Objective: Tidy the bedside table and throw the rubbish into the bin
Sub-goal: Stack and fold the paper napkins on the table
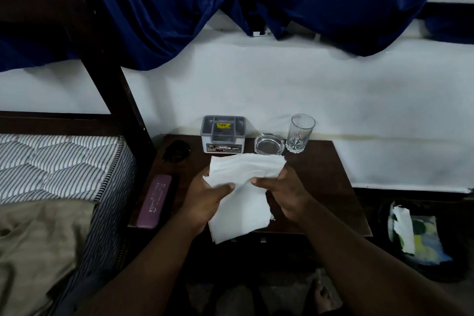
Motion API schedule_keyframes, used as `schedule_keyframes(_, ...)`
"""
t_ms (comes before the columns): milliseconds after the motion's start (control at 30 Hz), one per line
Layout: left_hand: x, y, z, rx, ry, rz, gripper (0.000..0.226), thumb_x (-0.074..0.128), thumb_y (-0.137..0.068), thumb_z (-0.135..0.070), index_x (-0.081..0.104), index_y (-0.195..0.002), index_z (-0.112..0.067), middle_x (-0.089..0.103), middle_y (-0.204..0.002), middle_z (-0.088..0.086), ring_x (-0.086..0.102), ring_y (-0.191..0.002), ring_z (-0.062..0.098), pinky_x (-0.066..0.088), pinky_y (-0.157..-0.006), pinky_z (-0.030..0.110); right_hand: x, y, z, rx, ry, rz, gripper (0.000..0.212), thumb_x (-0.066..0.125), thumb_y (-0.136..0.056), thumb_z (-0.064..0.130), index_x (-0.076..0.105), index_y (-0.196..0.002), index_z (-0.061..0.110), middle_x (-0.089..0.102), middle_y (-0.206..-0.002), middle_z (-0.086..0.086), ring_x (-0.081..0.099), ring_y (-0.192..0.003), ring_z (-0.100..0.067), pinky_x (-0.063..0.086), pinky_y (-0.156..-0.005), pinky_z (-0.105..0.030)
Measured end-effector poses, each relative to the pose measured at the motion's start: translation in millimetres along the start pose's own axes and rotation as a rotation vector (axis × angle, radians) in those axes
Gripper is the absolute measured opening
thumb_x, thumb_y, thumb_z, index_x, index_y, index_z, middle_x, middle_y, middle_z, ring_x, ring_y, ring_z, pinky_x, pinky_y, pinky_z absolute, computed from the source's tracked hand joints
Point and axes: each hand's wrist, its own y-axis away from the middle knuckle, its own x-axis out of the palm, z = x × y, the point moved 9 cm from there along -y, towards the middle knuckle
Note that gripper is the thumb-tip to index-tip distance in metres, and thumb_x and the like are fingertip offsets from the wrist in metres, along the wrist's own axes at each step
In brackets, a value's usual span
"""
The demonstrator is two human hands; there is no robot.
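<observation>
Paper (238,210) hung pinched between your left hand (205,202) and right hand (287,192), long axis down-frame; the bin (436,273), probably that dark shape lower right, lay nearer your right.

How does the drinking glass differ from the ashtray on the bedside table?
The drinking glass is tall and narrow; the ashtray is low, wide and shallow. The drinking glass carries a small label on its side; the ashtray shows none. The drinking glass stands to the right of the ashtray. Both are clear glass, upright, look empty, and sit at the back of the table.
</observation>
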Motion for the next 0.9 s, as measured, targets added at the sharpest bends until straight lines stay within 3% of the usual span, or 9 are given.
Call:
schedule_keyframes(133, -4, 0, 23, -0.065, -0.037, -0.037, 0.042, 0.075, -0.08, 0.015, 0.071, -0.115, -0.009, 0.08, -0.11, 0.009, 0.077, -0.101, 0.025, 0.062, -0.079, 0.029, -5, 1, -23, 0.056, 0.054, -0.046, 0.054, 0.076, -0.074, -0.017, 0.067, -0.123, 0.002, 0.077, -0.112, -0.018, 0.074, -0.105, -0.037, 0.063, -0.083, -0.045)
schedule_keyframes(267, -4, -3, 31, -0.082, -0.034, -0.078, 0.039, 0.076, -0.081, 0.014, 0.073, -0.108, -0.014, 0.082, -0.095, -0.004, 0.078, -0.088, 0.011, 0.061, -0.072, 0.023, -11, -1, -34, 0.079, 0.106, -0.127, 0.05, 0.077, -0.075, -0.015, 0.065, -0.121, 0.003, 0.077, -0.111, -0.018, 0.074, -0.103, -0.037, 0.063, -0.082, -0.045)
schedule_keyframes(433, -13, -8, 22, -0.017, -0.114, -0.209, 0.031, 0.079, -0.086, -0.001, 0.073, -0.104, -0.025, 0.078, -0.105, -0.005, 0.075, -0.097, 0.014, 0.06, -0.088, 0.032, -10, -13, -18, 0.019, 0.245, -0.179, 0.04, 0.079, -0.076, -0.008, 0.068, -0.112, 0.008, 0.077, -0.106, -0.014, 0.074, -0.089, -0.021, 0.062, -0.077, -0.036)
schedule_keyframes(500, -21, -6, 25, -0.04, -0.149, -0.279, 0.029, 0.08, -0.085, -0.002, 0.072, -0.097, -0.027, 0.077, -0.103, -0.006, 0.074, -0.096, 0.014, 0.06, -0.088, 0.035, -7, -18, -13, 0.04, 0.386, -0.156, 0.039, 0.082, -0.073, -0.004, 0.067, -0.104, 0.014, 0.076, -0.102, -0.008, 0.073, -0.087, -0.018, 0.061, -0.077, -0.035)
schedule_keyframes(567, -26, 1, 40, -0.142, -0.181, -0.318, 0.026, 0.078, -0.085, -0.002, 0.073, -0.105, -0.018, 0.077, -0.11, 0.006, 0.073, -0.101, 0.026, 0.059, -0.093, 0.043, -5, -21, -20, 0.09, 0.564, -0.117, 0.04, 0.083, -0.071, -0.001, 0.063, -0.101, 0.014, 0.072, -0.097, -0.004, 0.069, -0.088, -0.022, 0.056, -0.077, -0.032)
schedule_keyframes(700, -26, 17, 52, -0.225, -0.537, -0.332, 0.032, 0.073, -0.083, -0.01, 0.067, -0.114, -0.007, 0.072, -0.111, 0.011, 0.068, -0.106, 0.032, 0.052, -0.085, 0.033, 0, -16, -42, 0.144, 0.985, -0.067, 0.051, 0.082, -0.077, 0.014, 0.057, -0.122, 0.008, 0.064, -0.114, -0.006, 0.061, -0.109, -0.024, 0.038, -0.081, -0.023)
schedule_keyframes(800, -22, 23, 47, -0.25, -0.83, -0.349, 0.043, 0.07, -0.081, -0.026, 0.063, -0.121, -0.01, 0.056, -0.136, 0.011, 0.052, -0.125, 0.034, 0.046, -0.103, 0.038, 8, -9, -43, 0.081, 1.099, -0.064, 0.052, 0.077, -0.082, 0.02, 0.053, -0.126, 0.006, 0.065, -0.123, -0.01, 0.061, -0.117, -0.03, 0.038, -0.083, -0.024)
schedule_keyframes(900, -25, 28, 49, -0.349, -0.863, -0.393, 0.058, 0.069, -0.083, -0.034, 0.056, -0.138, -0.019, 0.028, -0.162, 0.003, 0.029, -0.143, 0.034, 0.035, -0.114, 0.044, 18, -5, -43, 0.049, 1.216, -0.032, 0.053, 0.073, -0.085, 0.023, 0.05, -0.128, 0.005, 0.059, -0.129, -0.013, 0.057, -0.12, -0.032, 0.042, -0.094, -0.031)
